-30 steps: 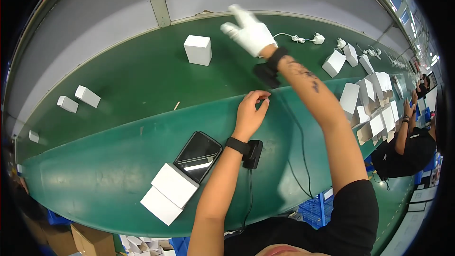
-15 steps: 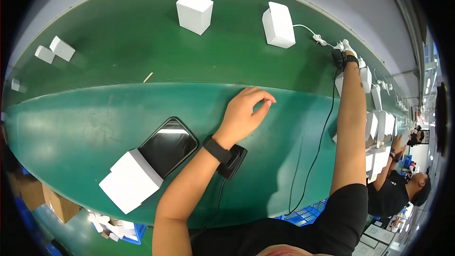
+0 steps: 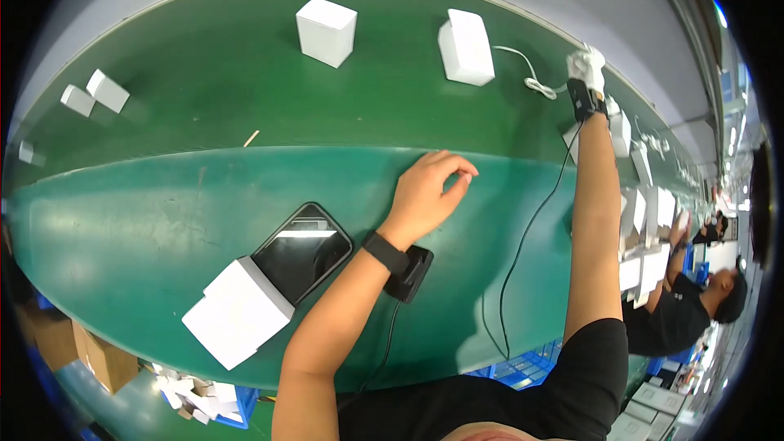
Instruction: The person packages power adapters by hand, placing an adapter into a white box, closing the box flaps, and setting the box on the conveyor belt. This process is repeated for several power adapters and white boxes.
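Note:
My left hand (image 3: 429, 193) rests on the near green table with loosely curled fingers, thumb apart from index, holding nothing. A black strap (image 3: 385, 253) circles that wrist, with a small black box (image 3: 411, 276) under it. My right arm stretches to the far right, where my right hand (image 3: 586, 68), which looks white-gloved, closes on the end of a white cable (image 3: 537, 86). Its fingers are partly blurred together. A black wired device (image 3: 582, 98) sits at that wrist. The cable leads left to an upright white box (image 3: 467, 47) with a raised flap.
Another white box (image 3: 327, 31) stands far centre. Small white boxes (image 3: 108, 91) lie far left. Near left, a black phone-like slab (image 3: 304, 249) touches white boxes (image 3: 238, 313). White boxes (image 3: 645, 265) crowd the right, beside a co-worker (image 3: 678, 318). A blue crate (image 3: 527, 367) is below.
My right hand has shifted slightly up and left, and the cable's bundle has come nearer to me. My left hand stays in place on the table.

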Available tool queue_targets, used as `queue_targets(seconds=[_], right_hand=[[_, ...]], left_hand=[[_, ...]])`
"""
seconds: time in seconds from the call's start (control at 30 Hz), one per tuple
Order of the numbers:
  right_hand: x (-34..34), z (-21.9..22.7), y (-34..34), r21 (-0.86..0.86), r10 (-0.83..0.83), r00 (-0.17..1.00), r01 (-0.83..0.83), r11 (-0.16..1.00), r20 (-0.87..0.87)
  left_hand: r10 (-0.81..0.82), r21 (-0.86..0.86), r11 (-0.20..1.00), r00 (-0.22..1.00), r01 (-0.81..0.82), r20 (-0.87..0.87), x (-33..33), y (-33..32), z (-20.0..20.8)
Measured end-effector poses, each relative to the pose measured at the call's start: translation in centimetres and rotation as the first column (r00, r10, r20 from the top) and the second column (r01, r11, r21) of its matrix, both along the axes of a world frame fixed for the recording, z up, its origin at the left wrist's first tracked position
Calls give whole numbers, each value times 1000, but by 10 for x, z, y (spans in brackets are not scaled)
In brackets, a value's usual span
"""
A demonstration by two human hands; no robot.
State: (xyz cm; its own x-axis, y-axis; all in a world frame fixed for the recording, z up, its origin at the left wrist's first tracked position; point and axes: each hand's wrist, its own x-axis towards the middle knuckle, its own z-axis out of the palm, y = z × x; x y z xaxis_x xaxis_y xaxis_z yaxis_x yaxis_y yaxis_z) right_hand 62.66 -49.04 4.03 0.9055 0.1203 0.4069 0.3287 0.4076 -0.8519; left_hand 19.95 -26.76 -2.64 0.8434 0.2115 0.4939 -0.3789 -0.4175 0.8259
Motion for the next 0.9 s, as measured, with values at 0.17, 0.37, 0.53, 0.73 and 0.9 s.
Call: queue_targets(seconds=[0.17,0.37,0.53,0.73,0.9], right_hand=[[-135,93,56,339,195,966,-129,932,-169],[-331,79,92,-62,479,861,-476,877,172],[-439,31,84,-676,9,871,374,635,491],[-445,-17,69,-694,-265,920,393,603,290],[-416,-39,61,-805,112,823,502,315,557]], left_hand=[[-320,-367,884,947,291,-18,1,0,12],[-693,-889,302,720,345,43,-14,8,35],[-594,-855,-264,623,446,509,19,-15,-8],[-434,-953,83,872,291,228,7,-30,12],[-470,-893,276,860,356,198,1,-48,23]])
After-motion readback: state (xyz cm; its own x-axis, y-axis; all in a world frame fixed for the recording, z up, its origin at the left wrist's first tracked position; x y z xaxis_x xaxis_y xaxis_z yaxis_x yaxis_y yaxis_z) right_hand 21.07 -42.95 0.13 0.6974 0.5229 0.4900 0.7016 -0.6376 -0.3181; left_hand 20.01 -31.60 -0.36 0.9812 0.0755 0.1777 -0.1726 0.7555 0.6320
